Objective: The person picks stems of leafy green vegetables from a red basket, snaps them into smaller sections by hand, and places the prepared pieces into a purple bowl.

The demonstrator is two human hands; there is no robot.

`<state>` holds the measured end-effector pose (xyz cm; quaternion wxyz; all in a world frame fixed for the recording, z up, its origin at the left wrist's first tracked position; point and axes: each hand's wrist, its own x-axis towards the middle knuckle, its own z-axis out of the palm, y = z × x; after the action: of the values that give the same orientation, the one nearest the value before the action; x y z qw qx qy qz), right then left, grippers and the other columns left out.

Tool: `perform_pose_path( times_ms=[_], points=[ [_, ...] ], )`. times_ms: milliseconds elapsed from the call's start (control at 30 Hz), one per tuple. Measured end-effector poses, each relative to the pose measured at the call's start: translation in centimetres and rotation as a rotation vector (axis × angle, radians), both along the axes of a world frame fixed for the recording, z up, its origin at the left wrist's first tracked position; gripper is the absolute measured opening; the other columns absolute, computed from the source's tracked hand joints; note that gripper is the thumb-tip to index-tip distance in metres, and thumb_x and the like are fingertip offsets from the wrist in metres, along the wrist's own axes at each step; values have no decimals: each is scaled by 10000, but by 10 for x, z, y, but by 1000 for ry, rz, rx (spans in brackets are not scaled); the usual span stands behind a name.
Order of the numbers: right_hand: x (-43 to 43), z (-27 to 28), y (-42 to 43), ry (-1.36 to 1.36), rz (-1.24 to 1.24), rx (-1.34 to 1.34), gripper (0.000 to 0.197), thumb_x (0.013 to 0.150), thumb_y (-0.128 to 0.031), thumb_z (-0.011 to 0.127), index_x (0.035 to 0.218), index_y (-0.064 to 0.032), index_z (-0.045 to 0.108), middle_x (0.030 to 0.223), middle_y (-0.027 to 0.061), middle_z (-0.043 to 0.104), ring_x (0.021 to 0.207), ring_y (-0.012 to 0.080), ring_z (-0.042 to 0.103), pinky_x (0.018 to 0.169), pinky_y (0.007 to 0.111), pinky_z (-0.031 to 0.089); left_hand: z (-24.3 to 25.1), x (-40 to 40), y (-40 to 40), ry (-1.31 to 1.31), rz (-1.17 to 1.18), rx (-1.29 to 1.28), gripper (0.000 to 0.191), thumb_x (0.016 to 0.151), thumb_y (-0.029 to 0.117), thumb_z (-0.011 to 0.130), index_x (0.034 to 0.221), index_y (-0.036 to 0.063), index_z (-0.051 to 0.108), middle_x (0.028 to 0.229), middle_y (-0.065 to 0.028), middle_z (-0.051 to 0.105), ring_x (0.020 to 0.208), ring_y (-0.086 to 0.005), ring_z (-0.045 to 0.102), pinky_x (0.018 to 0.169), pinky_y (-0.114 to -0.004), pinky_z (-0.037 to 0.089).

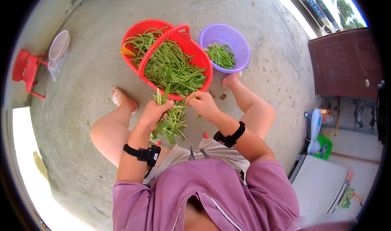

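My left hand [155, 112] is closed around a bunch of leafy green vegetable stems [163, 93]. To its right, my right hand [203, 104] pinches a small green piece by the near rim of the basket. A red plastic basket [200, 52] with an arched handle [158, 46] stands in front of me, heaped with long green stems and leaves [171, 60]. Beyond my right foot, a purple plastic basin [239, 44] holds a smaller heap of short green pieces [221, 55]. More cut greens [175, 121] lie below my hands; my left hand partly covers them.
A yellow-orange object [127, 52] pokes out at the basket's left side. On the concrete floor [91, 63] at left are a red small chair [26, 69] and a pale pink plastic basin [59, 44]. A dark red cabinet [342, 66] and a white chest [319, 180] stand at right.
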<state>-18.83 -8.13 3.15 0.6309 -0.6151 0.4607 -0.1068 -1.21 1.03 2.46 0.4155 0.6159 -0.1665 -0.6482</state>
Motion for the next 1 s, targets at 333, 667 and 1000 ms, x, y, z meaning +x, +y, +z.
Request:
perform_pose_path(
  times_ms=[333, 667, 1000],
  points=[
    [8, -18, 21, -47, 124, 114, 172, 829, -192, 537, 836, -27, 587, 702, -16, 527, 630, 63, 442, 556, 228, 369, -12, -1, -1, -76, 271, -17, 300, 725, 325, 707, 775, 49, 600, 583, 34, 494, 471, -46, 430, 396, -196, 312],
    [14, 3, 18, 64, 139, 256, 168, 738, -181, 609, 762, -15, 594, 645, -4, 517, 593, 79, 450, 524, 258, 364, -22, 6, -1, 85, 438, -34, 230, 772, 275, 669, 826, 69, 584, 667, 33, 514, 513, -51, 440, 407, -195, 328],
    [-13, 8, 0, -37, 59, 229, 95, 748, -129, 585, 765, -37, 578, 657, -37, 503, 603, 56, 424, 540, 223, 350, 1, 2, -2, 166, 88, -4, 211, 796, 258, 633, 859, 68, 566, 700, 32, 515, 520, -49, 418, 419, -193, 310]
  ],
)
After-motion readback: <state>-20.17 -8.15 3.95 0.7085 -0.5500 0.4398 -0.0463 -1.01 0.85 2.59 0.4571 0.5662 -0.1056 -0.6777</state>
